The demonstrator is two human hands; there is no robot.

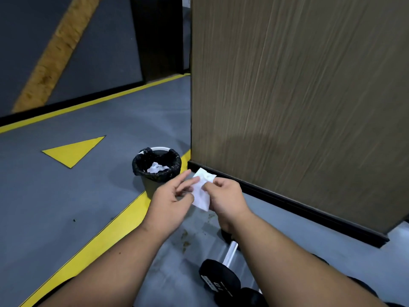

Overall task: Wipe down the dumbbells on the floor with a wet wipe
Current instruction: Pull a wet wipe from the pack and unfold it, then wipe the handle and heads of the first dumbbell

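Observation:
A white wet wipe (201,191) hangs between my two hands above the grey floor. My right hand (228,196) pinches its upper right edge with curled fingers. My left hand (173,197) touches the wipe's left edge with fingers stretched out and the thumb close to them. A black dumbbell (218,278) with a chrome handle (230,251) lies on the floor below my right forearm, which hides its far end. Another dark dumbbell head (250,295) shows at the bottom edge.
A small bin (155,185) lined with a black bag, with crumpled white wipes inside, stands just beyond my hands. A wood-grain panel (298,96) with a black base strip rises on the right. Yellow lines and a yellow triangle (73,151) mark the floor.

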